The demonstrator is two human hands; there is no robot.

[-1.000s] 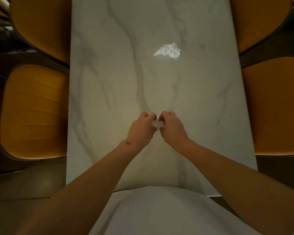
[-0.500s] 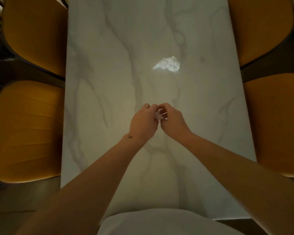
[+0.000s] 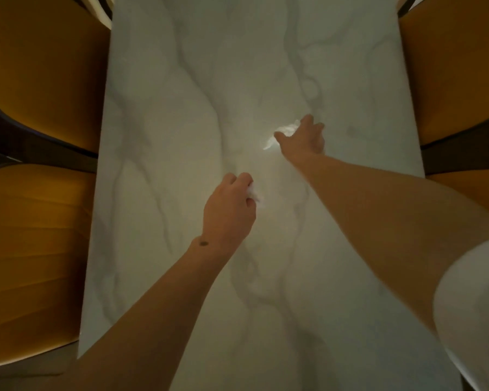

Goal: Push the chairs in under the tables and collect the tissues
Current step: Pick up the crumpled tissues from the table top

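Mustard-yellow upholstered chairs (image 3: 31,244) stood tucked along the left edge of the white marble-veined desk (image 3: 164,131). Mid-desk, the left hand (image 3: 227,211) had come away from the right, its grip clenched on a small white tissue wad (image 3: 255,194). The right hand (image 3: 304,136) had reached further, fingers closing over the crumpled white tissue (image 3: 283,134), so collecting looked nearly finished. No writing showed.

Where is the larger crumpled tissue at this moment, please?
In the head view, the larger crumpled tissue lies mid-table on the marble table, under the right hand fingertips.
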